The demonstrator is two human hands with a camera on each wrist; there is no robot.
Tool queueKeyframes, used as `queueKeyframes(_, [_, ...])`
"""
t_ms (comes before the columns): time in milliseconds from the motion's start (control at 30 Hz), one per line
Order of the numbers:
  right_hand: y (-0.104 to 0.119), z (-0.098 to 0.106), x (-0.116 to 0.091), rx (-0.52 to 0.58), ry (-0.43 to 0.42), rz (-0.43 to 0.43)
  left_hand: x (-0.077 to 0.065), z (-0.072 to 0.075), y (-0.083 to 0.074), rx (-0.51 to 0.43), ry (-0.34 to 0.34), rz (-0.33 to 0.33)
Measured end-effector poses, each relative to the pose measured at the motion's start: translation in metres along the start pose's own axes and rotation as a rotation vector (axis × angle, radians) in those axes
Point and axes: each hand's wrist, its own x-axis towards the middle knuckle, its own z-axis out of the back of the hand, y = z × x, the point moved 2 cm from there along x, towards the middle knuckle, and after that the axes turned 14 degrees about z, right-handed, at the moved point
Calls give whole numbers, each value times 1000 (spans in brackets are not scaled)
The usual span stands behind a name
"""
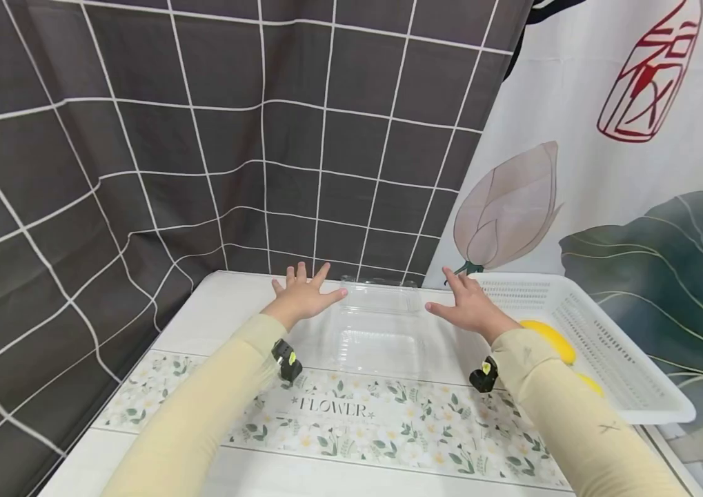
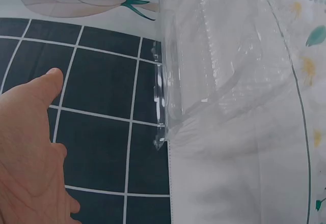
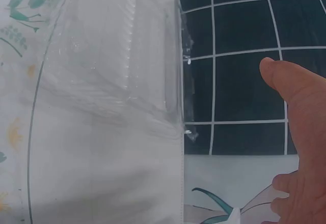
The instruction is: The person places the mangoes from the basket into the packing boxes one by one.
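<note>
Here, clear container, between left grip and right grip (fingers spread).

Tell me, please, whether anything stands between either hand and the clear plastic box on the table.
Nothing visible does: the clear plastic box lies between the left hand and the right hand. The white basket stands off to the right, outside both gaps.

I'm in a homelike, curtained-off corner: a dark checked cloth and a lotus-printed curtain hang behind my flower-patterned table.
</note>
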Motion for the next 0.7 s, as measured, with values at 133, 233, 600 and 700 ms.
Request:
queueKeyframes(133, [-1, -4, 1, 35, 0, -16, 1, 0, 3, -31, 7, 5])
queueKeyframes(233, [-1, -7, 1, 62, -5, -24, 2, 1, 5, -71, 12, 9])
queueKeyframes(600, [-1, -16, 5, 154, -42, -25, 3, -6, 8, -173, 50, 16])
queueKeyframes(700, [-1, -19, 6, 233, -53, -48, 5, -11, 9, -212, 50, 17])
